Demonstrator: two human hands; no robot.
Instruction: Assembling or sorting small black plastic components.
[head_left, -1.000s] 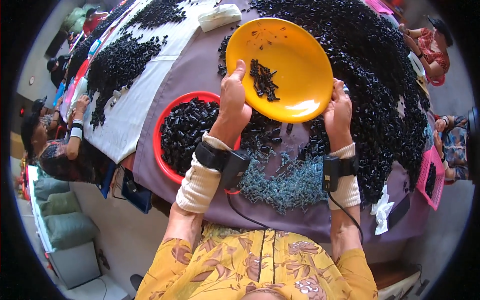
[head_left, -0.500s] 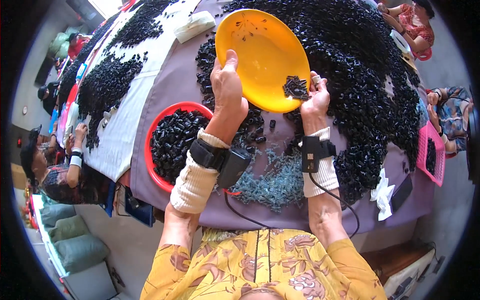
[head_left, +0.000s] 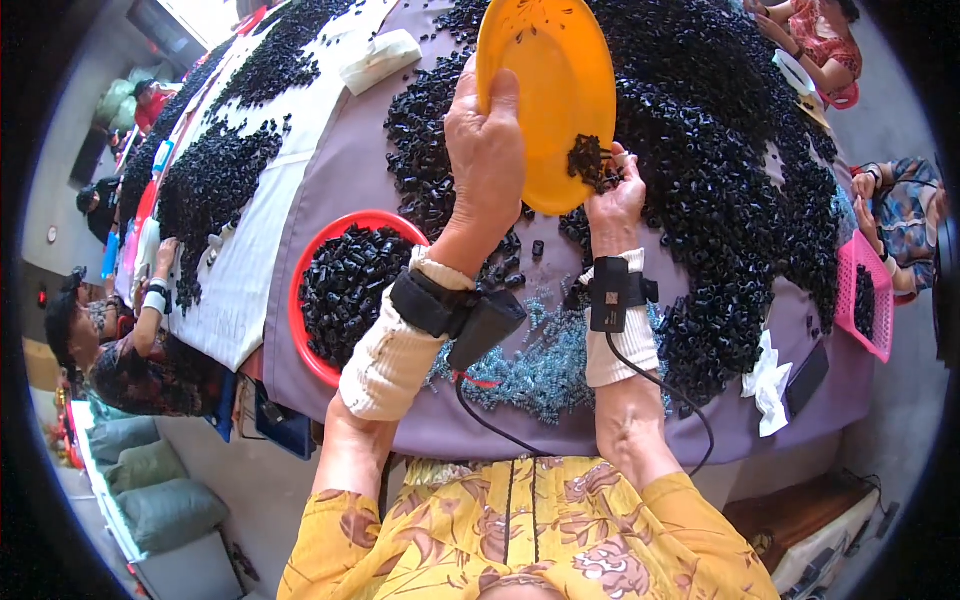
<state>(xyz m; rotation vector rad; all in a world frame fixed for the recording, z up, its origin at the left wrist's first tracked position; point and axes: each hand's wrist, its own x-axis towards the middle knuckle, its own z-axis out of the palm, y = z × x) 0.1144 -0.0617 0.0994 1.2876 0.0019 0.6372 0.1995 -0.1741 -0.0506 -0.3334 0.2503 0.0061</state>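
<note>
My left hand (head_left: pixel 485 150) is closed on the left rim of a yellow plate (head_left: pixel 550 95), thumb on its upper face. The plate is held up, steeply tilted, over the table. At its lower right rim sits a clump of small black plastic pieces (head_left: pixel 588 160), some reaching over the edge. My right hand (head_left: pixel 615 195) has its fingers curled at that rim, against the pieces; part of its grip is hidden. Below the plate, small clear bluish pieces (head_left: pixel 540 375) lie scattered on the purple cloth. A red basin (head_left: pixel 297 310) full of black tubular pieces (head_left: pixel 355 285) stands left of my forearm.
A broad heap of black pieces (head_left: pixel 720 150) covers the table's right and far side. More piles (head_left: pixel 215 170) lie on white cloth at left. A pink basket (head_left: pixel 876 300) and white tissue (head_left: pixel 766 385) are at right. Other people (head_left: pixel 135 360) sit around the table.
The plate has moved farther away and tilted more steeply, showing narrower. The black clump has shifted to its lower right edge. My left hand has moved right and away.
</note>
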